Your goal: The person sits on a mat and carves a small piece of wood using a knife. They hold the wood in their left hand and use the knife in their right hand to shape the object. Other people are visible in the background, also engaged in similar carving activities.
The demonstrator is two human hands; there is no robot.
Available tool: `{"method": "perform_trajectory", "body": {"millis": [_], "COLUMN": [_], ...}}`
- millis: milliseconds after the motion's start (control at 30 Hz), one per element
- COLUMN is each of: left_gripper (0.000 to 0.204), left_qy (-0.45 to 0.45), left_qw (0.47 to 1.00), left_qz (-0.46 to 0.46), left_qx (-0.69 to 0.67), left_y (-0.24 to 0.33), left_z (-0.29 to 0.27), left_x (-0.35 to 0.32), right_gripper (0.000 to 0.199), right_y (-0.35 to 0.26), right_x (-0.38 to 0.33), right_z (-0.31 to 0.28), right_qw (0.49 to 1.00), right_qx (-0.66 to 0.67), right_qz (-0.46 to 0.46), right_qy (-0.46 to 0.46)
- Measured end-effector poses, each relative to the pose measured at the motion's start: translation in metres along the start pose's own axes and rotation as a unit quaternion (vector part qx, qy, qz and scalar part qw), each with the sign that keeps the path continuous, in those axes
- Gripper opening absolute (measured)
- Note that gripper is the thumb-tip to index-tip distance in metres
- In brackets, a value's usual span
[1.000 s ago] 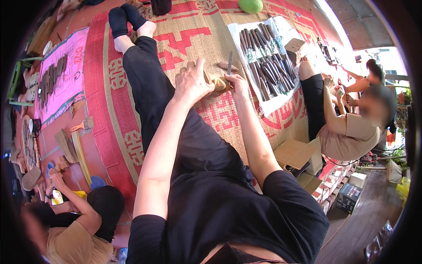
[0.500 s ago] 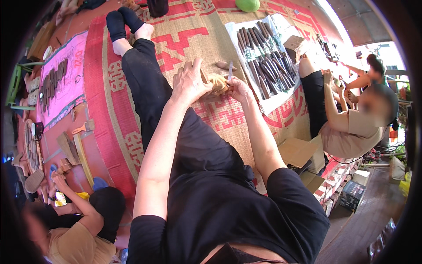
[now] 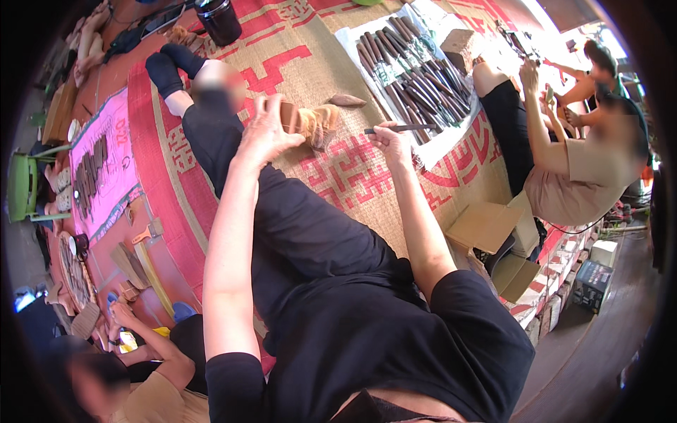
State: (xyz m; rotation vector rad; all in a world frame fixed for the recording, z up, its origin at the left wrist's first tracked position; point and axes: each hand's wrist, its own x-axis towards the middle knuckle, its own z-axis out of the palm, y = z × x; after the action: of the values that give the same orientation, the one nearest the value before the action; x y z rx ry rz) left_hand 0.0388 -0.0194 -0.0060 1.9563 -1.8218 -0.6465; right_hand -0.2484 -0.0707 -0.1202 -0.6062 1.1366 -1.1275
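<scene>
A red-and-tan woven mat [image 3: 326, 58] covers part of the tiled floor [image 3: 168, 264]; a person [image 3: 582, 176] sits by its right edge. Left of the white cloth's [image 3: 455, 132] edge, the left hand [image 3: 261, 135] grips a brown wooden piece [image 3: 314, 124], lengthwise left-to-right. The right hand [image 3: 390, 140] pinches a slim dark tool [image 3: 416, 128], also crosswise.

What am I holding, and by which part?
Left hand: the wooden carving, by its left end. Right hand: the thin dark tool, near its left end.
</scene>
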Motion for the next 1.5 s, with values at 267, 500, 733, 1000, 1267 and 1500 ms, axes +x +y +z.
{"method": "perform_trajectory", "body": {"millis": [267, 500, 733, 1000, 1267, 1500], "left_gripper": [0.081, 0.079, 0.079, 0.075, 0.074, 0.076], "left_qy": [0.020, -0.018, -0.069, -0.069, -0.043, -0.060], "left_qw": [0.997, 0.992, 0.991, 0.990, 0.993, 0.992], "left_qz": [-0.006, -0.086, -0.058, -0.076, -0.063, -0.074], "left_qx": [-0.071, -0.093, -0.094, -0.092, -0.086, -0.089], "left_y": [-0.021, -0.015, 0.018, 0.030, 0.029, 0.036], "left_z": [0.002, 0.005, 0.035, 0.031, 0.035, 0.033], "left_x": [0.008, 0.004, -0.004, -0.017, -0.018, -0.016], "right_gripper": [0.010, 0.009, 0.013, 0.012, 0.011, 0.012], "right_y": [0.015, 0.006, 0.012, 0.027, 0.018, 0.021], "right_x": [-0.004, 0.011, -0.008, -0.010, -0.010, 0.016], "right_z": [0.039, 0.041, 0.022, 0.006, 0.033, -0.001], "right_qw": [0.999, 0.999, 0.998, 0.998, 0.994, 0.997], "right_qx": [-0.002, 0.012, 0.007, -0.016, -0.060, 0.008], "right_qz": [-0.034, -0.028, -0.055, -0.041, -0.077, -0.038], "right_qy": [0.002, -0.018, 0.018, 0.040, 0.051, 0.071]}}
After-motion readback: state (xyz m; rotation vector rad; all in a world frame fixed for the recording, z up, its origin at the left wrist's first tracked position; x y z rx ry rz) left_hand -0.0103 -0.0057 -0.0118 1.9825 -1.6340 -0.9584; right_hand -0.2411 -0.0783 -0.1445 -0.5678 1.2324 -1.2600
